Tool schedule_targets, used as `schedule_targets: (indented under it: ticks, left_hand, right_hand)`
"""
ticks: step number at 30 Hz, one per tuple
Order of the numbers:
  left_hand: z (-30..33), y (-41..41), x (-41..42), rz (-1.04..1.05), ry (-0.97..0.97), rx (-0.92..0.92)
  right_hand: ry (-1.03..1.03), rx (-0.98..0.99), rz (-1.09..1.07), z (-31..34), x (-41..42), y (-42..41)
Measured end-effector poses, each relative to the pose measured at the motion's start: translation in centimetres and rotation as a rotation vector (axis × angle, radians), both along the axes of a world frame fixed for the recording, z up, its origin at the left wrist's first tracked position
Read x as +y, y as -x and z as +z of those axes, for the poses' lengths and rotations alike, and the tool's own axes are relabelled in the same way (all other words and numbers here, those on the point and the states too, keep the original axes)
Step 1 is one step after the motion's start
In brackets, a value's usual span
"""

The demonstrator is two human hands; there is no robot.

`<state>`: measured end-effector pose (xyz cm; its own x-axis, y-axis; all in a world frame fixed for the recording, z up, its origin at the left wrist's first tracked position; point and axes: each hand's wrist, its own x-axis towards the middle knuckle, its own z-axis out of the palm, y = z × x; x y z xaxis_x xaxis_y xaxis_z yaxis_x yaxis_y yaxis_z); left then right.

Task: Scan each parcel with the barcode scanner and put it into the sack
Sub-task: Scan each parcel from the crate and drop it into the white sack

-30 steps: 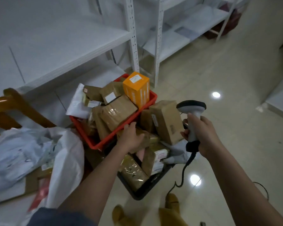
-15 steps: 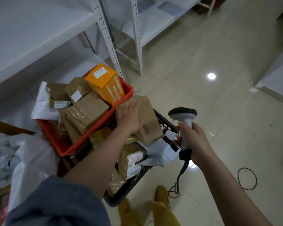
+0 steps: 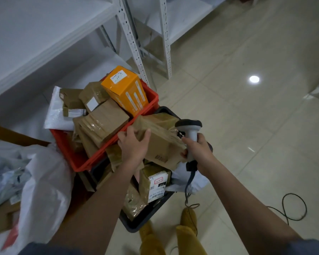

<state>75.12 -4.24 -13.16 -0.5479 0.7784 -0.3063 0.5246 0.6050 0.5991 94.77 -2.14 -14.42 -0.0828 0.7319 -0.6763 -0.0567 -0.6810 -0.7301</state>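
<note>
Change: since the earlier frame your left hand (image 3: 133, 145) has gone from lying flat on the brown parcel (image 3: 161, 142) to gripping its near-left corner, and the scanner has closed in until it sits against the parcel's right side.
Left hand: your fingers and thumb are curled round the parcel's corner, thumb on the top face.
Right hand: your right hand (image 3: 198, 152) is wrapped round the handle of the barcode scanner (image 3: 189, 132), whose dark head rises above the parcel's right edge.
Parcel: it lies tilted on top of the other packages, over the far rim of the black crate (image 3: 136, 226), just beside the right wall of the red crate (image 3: 77, 162).
Red crate: it holds an orange box (image 3: 125, 89) at its far right corner, several taped brown parcels, and a white mailer (image 3: 55, 111) hanging over its far left edge.
Black crate: nearer to you, it holds a labelled parcel (image 3: 155, 183) and crumpled brown packets.
Sack: the white sack (image 3: 44, 183) stands open at the left of the crates, with packages inside.
Cable: the scanner cable (image 3: 291, 208) loops across the tiled floor on your right.
</note>
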Motion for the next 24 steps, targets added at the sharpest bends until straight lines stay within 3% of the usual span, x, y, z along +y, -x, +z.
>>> schedule_targets:
  ticks: [4,9,17,24]
  left_hand:
    - [-0.1,0.5,-0.4,0.127,0.020,-0.068]
    - [0.5,1.5,0.7,0.386,0.166,-0.307]
    - [3.6,4.2,-0.1,0.568,0.157,-0.730]
    - [8.9,8.2,-3.0,0.421,-0.026,-1.087]
  right_hand:
    - [0.046,0.079,0.096,-0.9,-0.4,2.1]
    - [0.068,0.062,0.160,-0.9,-1.0,2.9]
    - [0.030,0.020,-0.106,1.1,-0.8,0.5]
    - [-0.039,0.074,-0.186,5.7,-0.2,0.4]
